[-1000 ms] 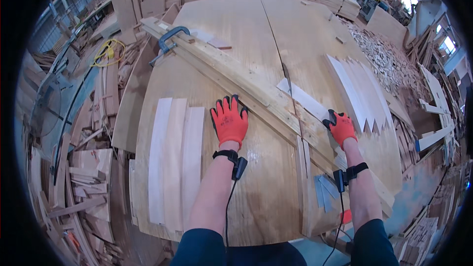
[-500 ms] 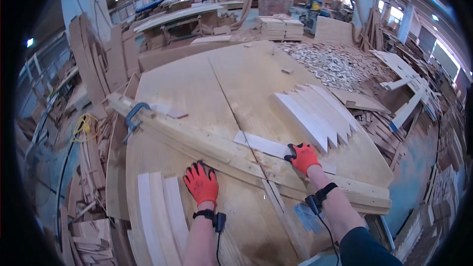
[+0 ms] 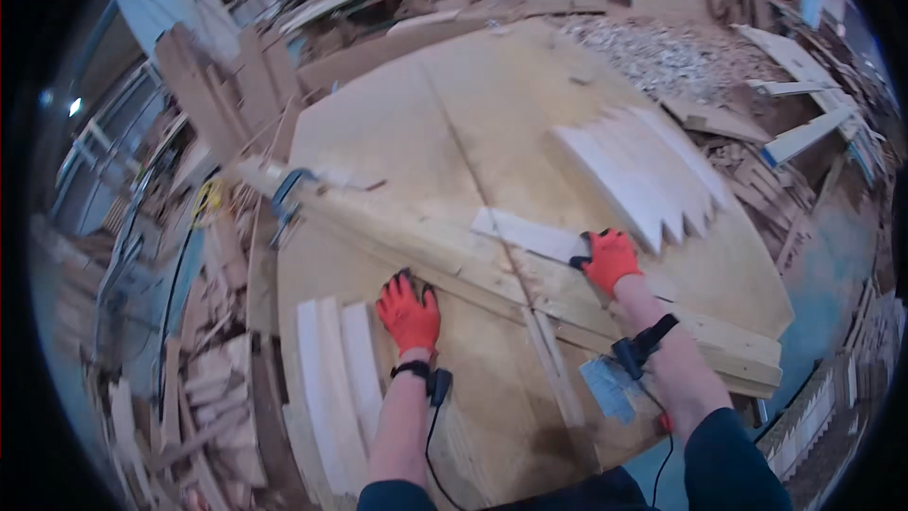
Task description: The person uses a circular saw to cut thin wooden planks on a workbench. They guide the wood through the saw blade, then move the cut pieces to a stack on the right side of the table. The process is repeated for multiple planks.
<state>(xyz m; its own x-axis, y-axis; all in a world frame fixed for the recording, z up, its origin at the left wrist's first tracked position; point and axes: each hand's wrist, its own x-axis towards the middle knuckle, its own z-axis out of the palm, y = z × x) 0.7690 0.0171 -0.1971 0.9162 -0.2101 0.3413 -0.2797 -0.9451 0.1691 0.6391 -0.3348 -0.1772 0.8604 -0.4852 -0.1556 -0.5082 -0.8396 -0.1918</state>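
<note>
My left hand (image 3: 410,312), in a red glove with black fingertips, lies with its fingers apart on the plywood tabletop, against the near edge of a long curved wooden beam (image 3: 426,248). Pale cut wood pieces (image 3: 326,388) lie side by side just left of that wrist. My right hand (image 3: 610,257), gloved alike, grips the right end of a short pale wood strip (image 3: 532,233) lying across the beam. Its fingertips curl over the strip's end. Beyond it, several pale boards with pointed ends (image 3: 643,170) lie side by side.
A blue clamp (image 3: 291,191) sits on the beam's left end. A dark seam (image 3: 463,147) runs across the plywood table (image 3: 378,123). Scrap wood (image 3: 213,388) is piled at the left, and offcuts (image 3: 653,52) are heaped beyond the table. A bluish clear sheet (image 3: 607,388) lies near my right forearm.
The view has tilted downward and swung a little left, so the table sits further right in it. Both hands keep about the same places, the right still on the strip.
</note>
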